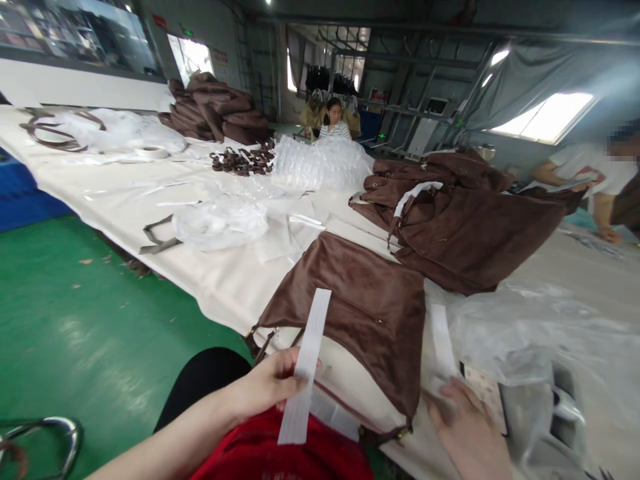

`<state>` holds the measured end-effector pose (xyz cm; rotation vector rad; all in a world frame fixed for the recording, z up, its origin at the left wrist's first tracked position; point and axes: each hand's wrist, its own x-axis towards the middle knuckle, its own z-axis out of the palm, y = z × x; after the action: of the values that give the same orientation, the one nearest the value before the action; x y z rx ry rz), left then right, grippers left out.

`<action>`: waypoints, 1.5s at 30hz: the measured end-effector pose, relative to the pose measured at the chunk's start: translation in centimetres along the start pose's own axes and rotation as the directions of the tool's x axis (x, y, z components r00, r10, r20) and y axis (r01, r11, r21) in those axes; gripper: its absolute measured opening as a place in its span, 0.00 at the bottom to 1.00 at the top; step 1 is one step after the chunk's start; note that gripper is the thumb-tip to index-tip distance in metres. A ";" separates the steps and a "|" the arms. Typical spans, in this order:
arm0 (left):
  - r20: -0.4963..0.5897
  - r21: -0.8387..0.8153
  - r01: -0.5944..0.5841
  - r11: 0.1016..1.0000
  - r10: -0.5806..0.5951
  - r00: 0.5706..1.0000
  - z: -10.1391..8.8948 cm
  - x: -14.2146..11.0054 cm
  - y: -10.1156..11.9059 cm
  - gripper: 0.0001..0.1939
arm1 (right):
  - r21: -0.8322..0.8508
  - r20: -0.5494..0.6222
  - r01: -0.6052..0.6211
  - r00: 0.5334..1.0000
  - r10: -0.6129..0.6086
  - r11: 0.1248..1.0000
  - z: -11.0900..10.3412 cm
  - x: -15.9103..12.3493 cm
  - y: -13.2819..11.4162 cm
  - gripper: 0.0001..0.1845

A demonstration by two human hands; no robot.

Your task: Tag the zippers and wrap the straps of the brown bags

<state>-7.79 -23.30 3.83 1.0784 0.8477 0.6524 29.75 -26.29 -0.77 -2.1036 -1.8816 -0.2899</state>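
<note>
My left hand (270,383) is closed on a flat white strip (309,353), pinching it between thumb and fingers near its middle. The strip's upper end overlaps a brown handbag (373,283) lying flat on the table in front of me. The bag has a zip on its face and metal rings at its near corners. To the right of the bag, my right hand (470,427) is smeared by motion. Its fingers are close to another white strip (442,340) and a patterned, dark-edged flat item (485,393); whether they grip anything is unclear.
Brown bags are piled (475,223) beyond the handbag. Clear plastic bags (320,163) and a heap of brown straps (245,160) stand farther back. Plastic sheeting (540,333) covers the right side. The table's edge (200,303) drops to green floor. A co-worker (595,173) works at the right.
</note>
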 end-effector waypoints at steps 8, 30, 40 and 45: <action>0.156 0.284 -0.201 0.938 0.162 0.974 2.9 -0.3 -1.1 0.09 | 0.786 0.189 -0.153 0.982 0.003 0.599 -2.9 -3.2 -13.9 0.24; -0.604 0.353 -0.104 0.930 0.311 0.734 -10.0 -9.9 0.6 0.22 | 0.499 0.751 -0.854 0.511 -0.418 -0.149 4.1 -1.2 -31.3 0.23; -0.239 0.741 -0.025 0.671 0.298 0.924 -10.6 -13.8 -0.6 0.20 | 0.563 0.572 -0.821 0.470 -0.672 -0.095 1.6 0.5 -30.3 0.14; -0.201 0.730 -0.037 0.683 0.267 0.943 -10.4 -14.1 -1.8 0.19 | 0.565 0.598 -0.798 0.572 -0.561 -0.211 0.7 1.3 -29.9 0.12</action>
<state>-24.02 -30.25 3.60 1.8180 1.3473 0.6396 0.24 -22.04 1.66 -0.8839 -0.8769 2.0768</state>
